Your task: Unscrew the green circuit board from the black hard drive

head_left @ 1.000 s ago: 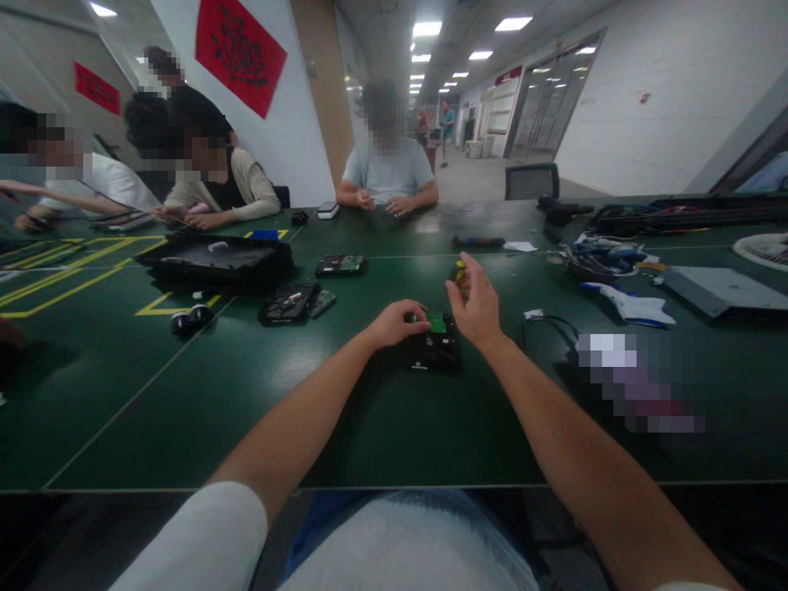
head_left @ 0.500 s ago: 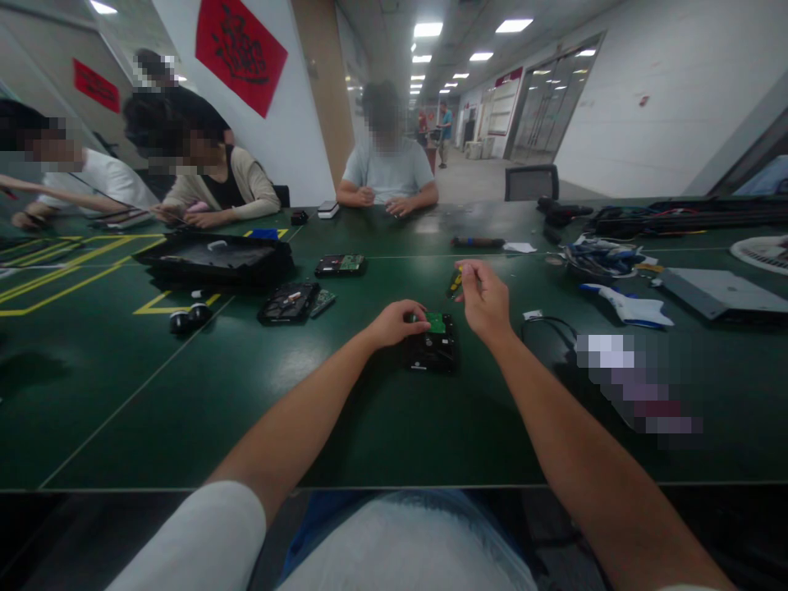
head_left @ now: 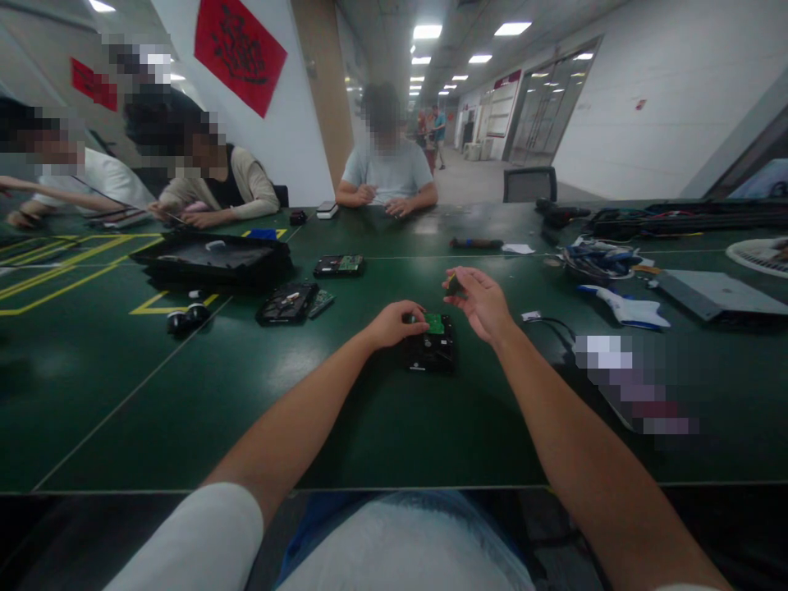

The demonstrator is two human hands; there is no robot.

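A black hard drive [head_left: 434,353] with a green circuit board [head_left: 436,323] facing up lies on the table in front of me. My left hand [head_left: 397,326] is closed at its far left corner, thumb and fingers gripping the edge by the board. Just beyond the drive's right side, my right hand [head_left: 477,300] is raised above the table. It pinches a short screwdriver [head_left: 454,284] with a yellow and black handle, mostly hidden by the fingers. The screwdriver's tip cannot be made out, and it appears apart from the drive.
To the left lie an opened hard drive [head_left: 286,303], a loose circuit board [head_left: 321,304], another drive [head_left: 338,265] and a black tray [head_left: 213,258]. On the right are a cable bundle [head_left: 600,258], a white-blue piece [head_left: 625,307] and a grey metal box [head_left: 720,294]. People sit across the table.
My right hand has turned and shifted slightly, so less of the screwdriver shows and its handle sits higher in the fingers. The left hand and the hard drive stay in place.
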